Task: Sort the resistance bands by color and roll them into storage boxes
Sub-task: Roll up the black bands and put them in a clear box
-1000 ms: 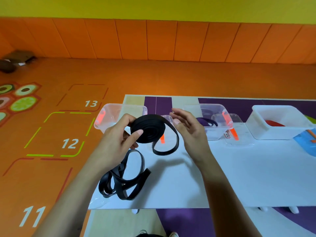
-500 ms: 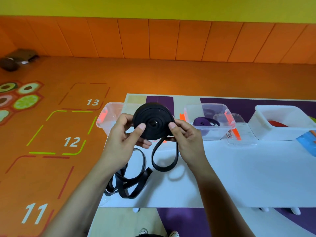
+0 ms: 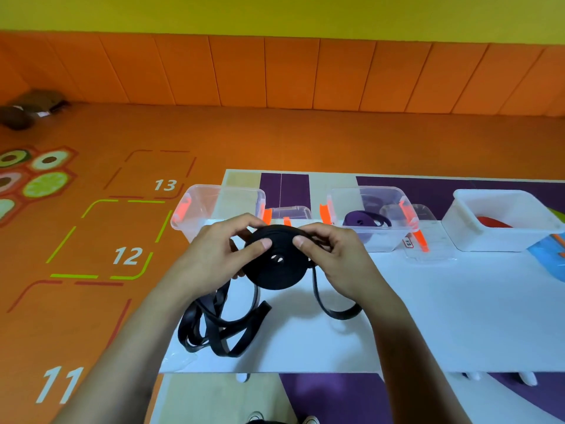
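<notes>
Two hands on one band. The left hand (image 3: 214,255) and right hand (image 3: 333,258) both curl round the flat-wound black rubber resistance band coil (image 3: 275,267), thumbs on its face. It is held just above the white surface (image 3: 443,316), near the clear plastic storage box (image 3: 195,209).

Judgement: pin the outer turn and feed the slack flat, untwisted and evenly taut, or the wraps will spring loose.

The coil face tilts toward the camera; it is round, with no long axis. An unwound black tail (image 3: 336,313) hangs from the right edge. A loose black strap heap (image 3: 214,328) lies lower left.
</notes>
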Demonstrator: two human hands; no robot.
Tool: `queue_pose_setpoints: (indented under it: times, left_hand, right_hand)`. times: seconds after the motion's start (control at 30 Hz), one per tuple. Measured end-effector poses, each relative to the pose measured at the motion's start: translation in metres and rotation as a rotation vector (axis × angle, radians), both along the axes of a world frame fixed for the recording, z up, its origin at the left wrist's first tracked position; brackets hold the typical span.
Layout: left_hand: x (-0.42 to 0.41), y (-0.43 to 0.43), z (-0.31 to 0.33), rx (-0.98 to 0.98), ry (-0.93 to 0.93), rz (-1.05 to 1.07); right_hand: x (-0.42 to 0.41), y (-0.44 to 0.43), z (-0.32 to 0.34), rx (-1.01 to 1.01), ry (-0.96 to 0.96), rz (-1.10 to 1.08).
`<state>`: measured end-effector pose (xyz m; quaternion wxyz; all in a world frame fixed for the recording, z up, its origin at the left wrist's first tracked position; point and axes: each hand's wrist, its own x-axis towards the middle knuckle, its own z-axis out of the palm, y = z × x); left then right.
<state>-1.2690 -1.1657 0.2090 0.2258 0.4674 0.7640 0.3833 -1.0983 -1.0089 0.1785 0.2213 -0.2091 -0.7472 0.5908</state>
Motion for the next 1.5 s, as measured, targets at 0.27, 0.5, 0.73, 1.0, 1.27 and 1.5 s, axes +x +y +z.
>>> queue_pose_setpoints:
  times: [0.27, 0.5, 0.73, 1.0, 1.27, 1.5]
  left_hand:
    - [0.005, -0.002, -0.007, 0.164, -0.145, 0.033]
    - [0.016, 0.012, -0.012, 0.302, -0.377, 0.248]
    - [0.027, 0.018, -0.016, 0.134, -0.640, 0.232]
    - [0.010, 0.016, -0.007, -0.004, -0.321, 0.184]
    - [0.014, 0.024, -0.020, 0.073, -0.609, 0.094]
    - [0.029, 0.039, -0.037, 0.240, -0.751, 0.235]
  right_hand:
    - [0.008, 0.004, -0.003, -0.217, 0.058, -0.082]
    - [0.000, 0.002, -0.009, -0.325, 0.115, -0.212]
    - [-0.002, 0.003, -0.012, -0.327, 0.110, -0.279]
    - [0.012, 0.022, -0.003, -0.277, 0.007, -0.101]
    - [0.017, 0.039, -0.011, -0.290, 0.016, -0.085]
    - [0.014, 0.043, -0.020, -0.203, 0.042, -0.013]
